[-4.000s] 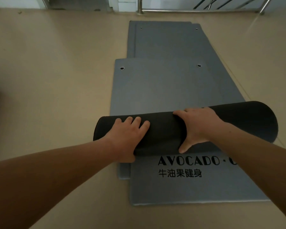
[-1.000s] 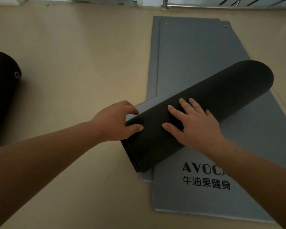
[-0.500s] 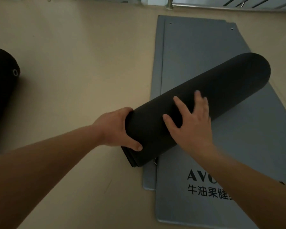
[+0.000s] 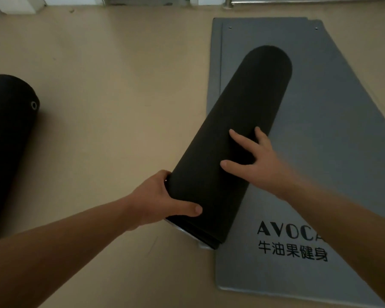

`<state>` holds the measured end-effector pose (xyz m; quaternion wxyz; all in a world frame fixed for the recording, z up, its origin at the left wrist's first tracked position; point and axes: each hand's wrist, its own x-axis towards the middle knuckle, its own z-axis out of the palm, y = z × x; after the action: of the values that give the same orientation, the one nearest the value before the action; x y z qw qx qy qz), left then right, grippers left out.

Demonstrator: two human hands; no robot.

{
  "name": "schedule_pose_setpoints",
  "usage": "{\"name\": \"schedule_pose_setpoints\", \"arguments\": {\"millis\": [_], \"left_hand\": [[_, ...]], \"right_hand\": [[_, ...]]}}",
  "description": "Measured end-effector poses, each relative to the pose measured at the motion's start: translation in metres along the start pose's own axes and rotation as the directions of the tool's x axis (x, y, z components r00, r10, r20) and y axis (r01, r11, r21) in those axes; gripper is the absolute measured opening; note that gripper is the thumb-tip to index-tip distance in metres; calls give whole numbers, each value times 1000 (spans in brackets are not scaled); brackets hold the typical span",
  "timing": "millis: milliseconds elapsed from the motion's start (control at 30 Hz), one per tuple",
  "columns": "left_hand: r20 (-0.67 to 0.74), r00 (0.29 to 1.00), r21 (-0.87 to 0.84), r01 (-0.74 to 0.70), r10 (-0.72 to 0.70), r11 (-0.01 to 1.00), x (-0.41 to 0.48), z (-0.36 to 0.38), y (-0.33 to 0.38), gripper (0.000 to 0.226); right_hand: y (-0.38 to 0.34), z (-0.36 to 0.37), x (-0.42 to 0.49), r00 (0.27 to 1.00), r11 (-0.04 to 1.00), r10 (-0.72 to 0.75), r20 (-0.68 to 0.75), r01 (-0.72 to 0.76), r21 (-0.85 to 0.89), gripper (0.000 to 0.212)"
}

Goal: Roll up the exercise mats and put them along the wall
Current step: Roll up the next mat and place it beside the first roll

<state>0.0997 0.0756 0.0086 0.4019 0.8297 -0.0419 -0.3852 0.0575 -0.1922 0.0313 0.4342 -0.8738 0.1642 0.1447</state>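
Note:
A black rolled mat (image 4: 238,130) lies slanted, its far end over the flat grey mats (image 4: 333,130) and its near end off their left edge. My left hand (image 4: 162,201) grips the roll's near end, thumb across the top. My right hand (image 4: 260,156) rests on the roll's right side with its fingers spread. The top grey mat carries black lettering (image 4: 291,243) near its front edge. A second grey mat edge (image 4: 215,63) shows beneath it on the left.
Another black rolled mat (image 4: 7,138) with a metal eyelet lies on the beige floor at the far left. A wall base and railing foot (image 4: 227,2) run along the top. Bare floor (image 4: 120,85) lies between the two rolls.
The roll has swung from lying across the grey mats to pointing almost away from me. My left hand moved from the roll's top to gripping its near end.

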Motion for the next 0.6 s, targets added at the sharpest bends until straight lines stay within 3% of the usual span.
{"name": "schedule_pose_setpoints", "arguments": {"millis": [100,200,367,500,600], "left_hand": [[46,996,-114,82,-77,990,-2,-17,-15,96],[135,984,-194,140,-115,971,-3,-28,-35,111],[263,943,-248,271,-204,930,-10,-41,-63,109],[395,863,5,340,-315,940,-27,-56,-79,115],[305,869,255,320,-390,913,-36,-72,-70,122]], "right_hand": [[2,23,-2,996,990,-77,-49,70,-124,85],[-6,48,-7,1000,997,24,-6,-24,-69,88],[-28,70,-5,999,970,17,31,-10,-242,88],[-38,99,-13,988,935,-51,144,98,-342,87],[-52,115,-9,977,901,-101,188,170,-398,87]]}}
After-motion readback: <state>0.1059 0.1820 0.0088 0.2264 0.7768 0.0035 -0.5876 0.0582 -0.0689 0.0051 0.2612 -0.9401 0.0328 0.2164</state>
